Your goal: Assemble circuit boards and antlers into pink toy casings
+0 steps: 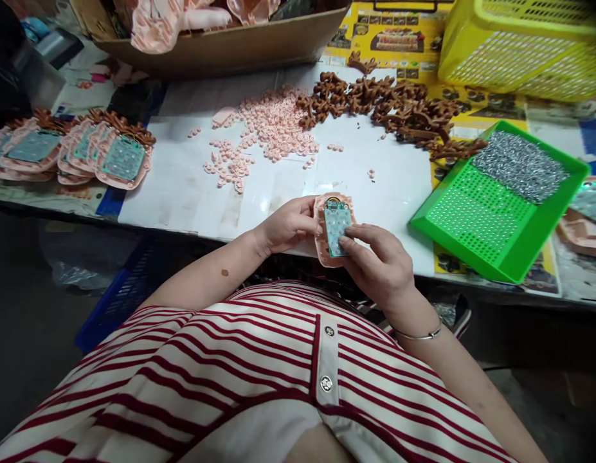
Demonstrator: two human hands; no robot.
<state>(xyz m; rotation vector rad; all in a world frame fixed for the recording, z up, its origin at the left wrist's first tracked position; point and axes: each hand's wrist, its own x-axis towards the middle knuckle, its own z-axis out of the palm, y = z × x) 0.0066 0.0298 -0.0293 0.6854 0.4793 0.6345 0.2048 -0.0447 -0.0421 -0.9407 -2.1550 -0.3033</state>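
A pink plastic shell (319,247) is held at the table's front edge, its open side facing up. Inside it lies a pale green circuit board (337,233), with thin wires and a dark round part at its top end. My left hand (290,225) grips the shell's left side, thumb on the rim and fingers partly hidden beneath. At the board's right edge, the thumb and index finger of my right hand (379,260) are closed close together. Its other fingers curl below the shell, partly out of sight.
Small pink pieces (276,122) and brown antler-like parts (389,106) are heaped behind my hands. A green basket (490,225) holds metal screws (522,164) at right. Filled shells (121,161) lie at left. Behind stand a cardboard box (220,54) and a yellow crate (519,58).
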